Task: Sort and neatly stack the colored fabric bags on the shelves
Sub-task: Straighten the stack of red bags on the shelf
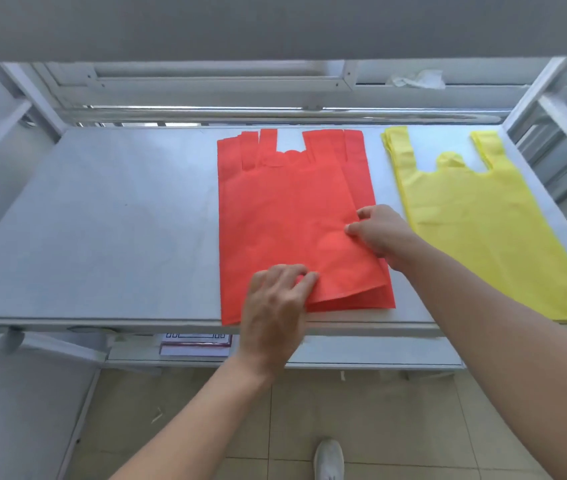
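A grey shelf (102, 220) under an upper shelf (275, 26) carries the work, with a paper (195, 342) on the level below. Right of its middle the red bags (358, 168) lie fanned, long axis front to back, handles toward the back rail; the left hand (275, 306) pinches the lifted near edge of the top bag (292, 237) and the right hand (382, 233) pinches its right edge. Further right, apart, lie the yellow bags (476, 230), handles likewise toward the back, beside the frame's right upright (531, 98).
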Action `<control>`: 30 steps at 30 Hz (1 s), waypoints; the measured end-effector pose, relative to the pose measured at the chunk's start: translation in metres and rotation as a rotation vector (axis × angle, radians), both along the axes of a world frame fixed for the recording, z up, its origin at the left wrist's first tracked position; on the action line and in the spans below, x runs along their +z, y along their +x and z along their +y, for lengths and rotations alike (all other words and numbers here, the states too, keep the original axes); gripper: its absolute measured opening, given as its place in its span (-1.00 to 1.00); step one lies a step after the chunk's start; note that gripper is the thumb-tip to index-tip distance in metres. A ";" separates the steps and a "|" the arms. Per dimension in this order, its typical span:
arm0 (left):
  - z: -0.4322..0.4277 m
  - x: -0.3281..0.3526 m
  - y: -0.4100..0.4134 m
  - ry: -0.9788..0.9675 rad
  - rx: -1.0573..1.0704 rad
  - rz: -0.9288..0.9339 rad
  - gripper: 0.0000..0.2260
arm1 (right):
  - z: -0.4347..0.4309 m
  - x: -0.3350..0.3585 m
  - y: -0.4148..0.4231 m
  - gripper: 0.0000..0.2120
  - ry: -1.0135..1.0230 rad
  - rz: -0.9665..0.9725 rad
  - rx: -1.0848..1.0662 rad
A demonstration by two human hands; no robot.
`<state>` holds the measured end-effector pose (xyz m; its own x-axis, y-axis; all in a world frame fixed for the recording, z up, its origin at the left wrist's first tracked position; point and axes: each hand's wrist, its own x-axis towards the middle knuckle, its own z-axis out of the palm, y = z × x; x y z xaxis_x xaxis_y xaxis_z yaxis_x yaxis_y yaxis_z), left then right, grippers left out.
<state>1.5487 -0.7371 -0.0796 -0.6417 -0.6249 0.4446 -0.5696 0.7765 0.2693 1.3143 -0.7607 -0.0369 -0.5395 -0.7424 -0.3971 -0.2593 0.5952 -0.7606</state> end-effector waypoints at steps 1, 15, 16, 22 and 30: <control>-0.001 -0.001 0.021 0.022 0.094 0.017 -0.50 | 0.006 0.001 -0.001 -0.73 -0.009 -0.018 0.002; -0.111 0.034 0.031 1.446 0.384 0.549 -0.68 | 0.005 -0.010 -0.013 -0.74 -0.106 -0.243 -0.087; -0.132 0.035 0.018 1.424 0.372 0.546 -0.68 | -0.010 -0.008 -0.016 -0.71 -0.106 -0.233 -0.091; -0.216 0.038 -0.023 1.214 0.282 0.432 -0.47 | -0.043 0.002 -0.032 -0.74 -0.176 -0.143 -0.053; -0.202 0.026 -0.005 1.274 0.068 0.358 -0.61 | -0.010 -0.008 -0.047 -0.89 -0.234 -0.431 -0.119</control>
